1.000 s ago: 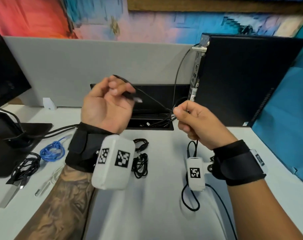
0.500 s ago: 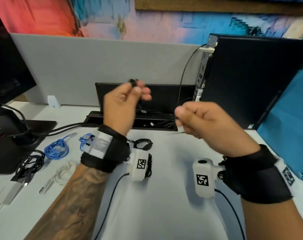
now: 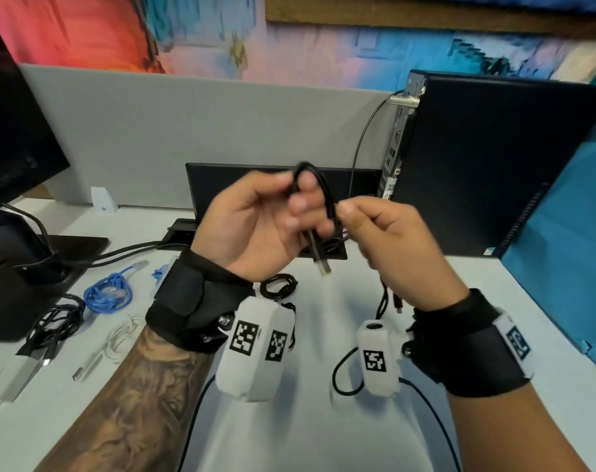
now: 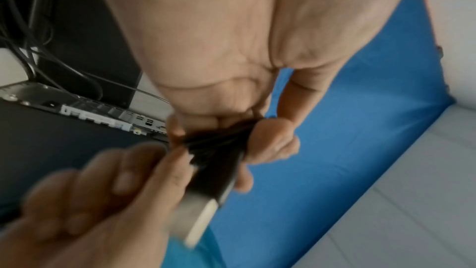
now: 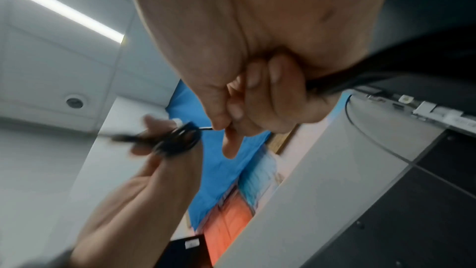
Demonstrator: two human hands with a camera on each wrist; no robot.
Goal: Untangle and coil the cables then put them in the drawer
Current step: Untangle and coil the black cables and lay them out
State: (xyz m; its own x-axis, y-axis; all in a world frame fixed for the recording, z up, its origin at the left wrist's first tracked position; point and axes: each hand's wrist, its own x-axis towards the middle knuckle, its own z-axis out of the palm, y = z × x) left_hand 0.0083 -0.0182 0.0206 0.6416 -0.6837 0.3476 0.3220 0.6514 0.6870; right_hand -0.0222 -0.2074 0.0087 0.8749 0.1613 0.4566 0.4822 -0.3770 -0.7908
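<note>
Black and thin, the cable (image 3: 323,202) loops over the left hand's (image 3: 255,226) fingers up in the air above the middle of the desk (image 3: 306,420), its silvery plug (image 3: 323,265) dangling below the palm. From the head view, the left hand pinches the loops between thumb and fingers, and the right hand (image 3: 391,240) meets it, thumb and forefinger closed on the strand, feeding slack that trails down toward the desk. I'd call this cable light and limp, a bit springy, so the loops will want to pop open; best held across the gathered turns, not by the plug. Off toward the desk's left edge wait a blue cable (image 3: 109,294), a black bundle (image 3: 54,321) and a white cable (image 3: 119,338); no drawer shows anywhere. Now the left wrist view: blurred, but it gives what the head view can't, several strands bunched side by side under the left thumb (image 4: 273,140), with the metal plug (image 4: 198,219) sticking out close to the lens. Over to the right wrist view: it shows the coil (image 5: 177,140) end-on as a small ring on the left fingers, and the right hand's lower fingers curled into the palm around a further length of cable (image 5: 360,76) running off to the right.
</note>
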